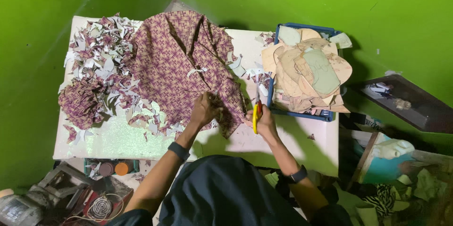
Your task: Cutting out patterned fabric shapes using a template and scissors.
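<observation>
A large piece of purple patterned fabric (181,61) lies spread on a white table (118,138). My left hand (204,110) pinches the fabric's lower edge near the table's middle. My right hand (264,121) grips yellow-handled scissors (256,108), their blades pointing up beside the fabric's right edge. Both wrists wear dark bands.
Fabric and paper scraps (101,65) pile at the table's left. A blue tray (325,115) at the right holds several tan cardboard templates (306,65). Green walls close in behind and left. Clutter and boxes (71,197) sit on the floor; a dark shelf (406,101) stands at right.
</observation>
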